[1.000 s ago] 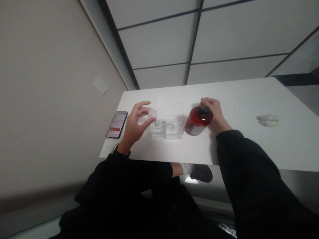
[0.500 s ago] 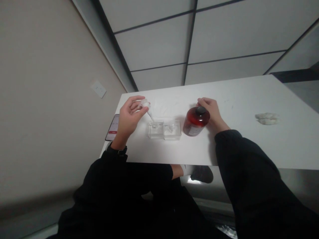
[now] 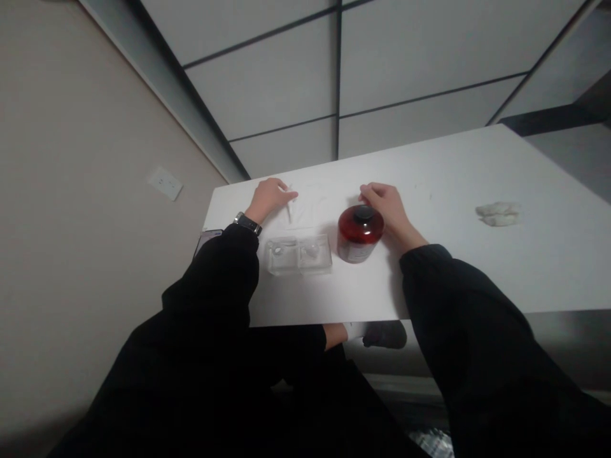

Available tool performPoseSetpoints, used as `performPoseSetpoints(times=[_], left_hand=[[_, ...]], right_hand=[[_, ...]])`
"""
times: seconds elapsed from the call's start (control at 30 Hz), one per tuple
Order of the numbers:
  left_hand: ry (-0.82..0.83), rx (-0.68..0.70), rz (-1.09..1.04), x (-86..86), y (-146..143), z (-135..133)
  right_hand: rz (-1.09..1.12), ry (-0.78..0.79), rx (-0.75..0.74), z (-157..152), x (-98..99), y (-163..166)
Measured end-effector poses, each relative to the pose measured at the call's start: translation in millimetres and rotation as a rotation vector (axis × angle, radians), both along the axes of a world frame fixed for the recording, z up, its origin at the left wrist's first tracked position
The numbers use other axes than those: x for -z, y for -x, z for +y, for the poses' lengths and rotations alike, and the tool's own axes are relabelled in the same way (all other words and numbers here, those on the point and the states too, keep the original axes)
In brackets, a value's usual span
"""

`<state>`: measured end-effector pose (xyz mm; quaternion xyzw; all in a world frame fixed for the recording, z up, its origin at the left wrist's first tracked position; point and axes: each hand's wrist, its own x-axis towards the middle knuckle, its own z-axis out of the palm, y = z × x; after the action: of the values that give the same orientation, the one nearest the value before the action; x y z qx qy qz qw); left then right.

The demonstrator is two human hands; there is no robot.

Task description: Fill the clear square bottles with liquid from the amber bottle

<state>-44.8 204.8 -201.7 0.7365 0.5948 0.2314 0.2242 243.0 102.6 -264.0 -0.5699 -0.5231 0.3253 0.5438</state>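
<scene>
My left hand [image 3: 268, 196] rests knuckles-up on the white table [image 3: 453, 254] beyond a clear two-well glass dish [image 3: 298, 254], fingers pinched on a small clear dropper [image 3: 289, 203] whose thin tip points down onto the tabletop. My right hand [image 3: 389, 205] is curled around the far side of a red-brown bottle [image 3: 359, 232] with a black cap, which stands upright just right of the dish. Both arms wear black sleeves, and a watch sits on my left wrist.
A phone [image 3: 206, 238] lies at the table's left edge, mostly hidden by my left sleeve. A crumpled white wad [image 3: 498, 213] lies at the right. A beige wall with a socket plate [image 3: 165, 183] runs along the left; tiled floor lies beyond.
My left hand has lifted the dropper away from the left well and carried it farther back, down onto the table beyond the dish. The right hand stays on the bottle.
</scene>
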Motion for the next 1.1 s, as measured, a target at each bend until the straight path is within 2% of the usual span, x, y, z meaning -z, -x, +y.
performPoseSetpoints(times=[0.13, 0.2, 0.27, 0.33, 0.47, 0.57, 0.6, 0.63, 0.67, 0.7, 0.77, 0.87, 1.1], left_hand=[[-0.045, -0.041, 0.169, 1.8, -9, 1], [-0.083, -0.046, 0.276, -6.6, -12, -7], [-0.154, 0.004, 0.28, -20.9, -11, -24], [-0.192, 0.148, 0.18, -38.3, -7, -50], [-0.039, 0.585, -0.023, -63.2, 12, -115], [-0.028, 0.678, -0.003, -61.2, 24, -150], [-0.038, 0.689, 0.0, -57.3, 26, -157], [-0.05, 0.704, -0.002, -52.8, 27, -162], [-0.064, 0.724, -0.006, -48.2, 27, -164], [-0.078, 0.744, -0.011, -43.9, 26, -165], [-0.1, 0.77, -0.022, -36.8, 24, -166], [-0.111, 0.757, -0.043, -29.6, 23, -166], [-0.117, 0.682, -0.077, -20.1, 26, -169]], right_hand=[[-0.018, 0.003, 0.0, -1, -0.4, 1], [-0.019, 0.019, 0.0, -1, -1.3, 2], [-0.023, 0.022, 0.016, -1, -4.8, 1], [-0.043, -0.015, 0.069, -5, -12.4, -1], [-0.159, -0.242, 0.329, -45, -37.0, 1], [-0.302, -0.457, 0.53, -101, -48.3, 21], [-0.357, -0.521, 0.462, -120, -48.4, 31], [-0.416, -0.605, 0.292, -137, -46.7, 43], [-0.461, -0.623, 0.108, -152, -43.7, 55], [-0.492, -0.602, -0.048, -162, -39.8, 66], [-0.523, -0.528, -0.205, -173, -31.9, 85], [-0.513, -0.493, -0.207, -172, -24.2, 99], [-0.543, -0.609, -0.14, -166, -22.0, 99]])
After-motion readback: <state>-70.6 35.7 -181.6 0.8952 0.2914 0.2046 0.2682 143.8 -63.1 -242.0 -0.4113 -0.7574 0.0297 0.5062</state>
